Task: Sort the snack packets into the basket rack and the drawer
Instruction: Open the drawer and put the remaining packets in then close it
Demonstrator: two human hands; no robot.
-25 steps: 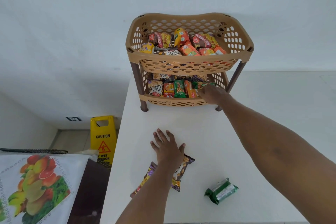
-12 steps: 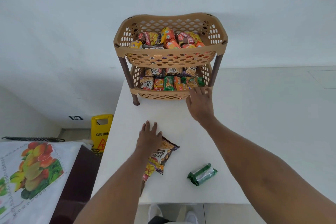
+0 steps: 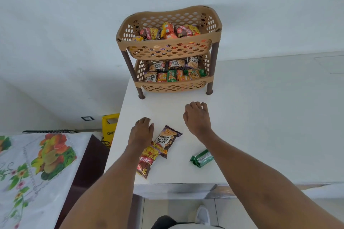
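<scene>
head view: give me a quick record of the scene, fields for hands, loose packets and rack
left hand: empty, fingers loosely curled, just left of the peanut packet
right hand: empty, loosely curled, over the table in front of the rack
loose packets: three on the table; peanut packet overlapping the red packet, green packet apart to the right
rack: two tiers, both holding packets

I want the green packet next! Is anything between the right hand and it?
Nothing visible is. The right hand hangs over the white table, and the green packet lies alone nearer the front edge, beside that forearm.
</scene>
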